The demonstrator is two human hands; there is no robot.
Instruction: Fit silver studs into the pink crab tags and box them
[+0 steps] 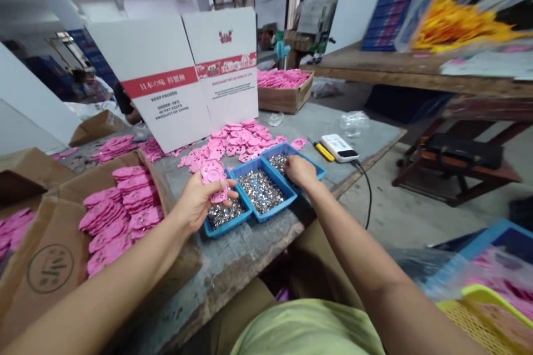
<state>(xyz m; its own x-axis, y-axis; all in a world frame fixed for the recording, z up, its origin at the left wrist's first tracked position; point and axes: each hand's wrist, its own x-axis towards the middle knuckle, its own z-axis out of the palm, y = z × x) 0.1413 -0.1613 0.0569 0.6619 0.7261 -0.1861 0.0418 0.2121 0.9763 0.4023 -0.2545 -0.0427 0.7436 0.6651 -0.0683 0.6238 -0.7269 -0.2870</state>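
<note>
My left hand [200, 199] is closed on a flat pink plastic piece [214, 180] with cut-out holes, held up above the left blue tray [228, 228]. Small shiny metal parts fill that tray and the middle blue tray [272, 212]. My right hand [300, 172] reaches down into the right blue tray [318, 171], its fingers bunched among more metal parts. Whatever the fingertips pinch is hidden. Behind the trays lies a loose heap of similar pink pieces [241, 141].
To the left, a cardboard box [54, 266] holds stacked pink pieces. A white printed carton [166, 83] stands at the back. Right of the trays lie a yellow-handled tool [323, 151] and a white device [339, 148] with a black cable. Another box [297, 99] of pink pieces sits farther back.
</note>
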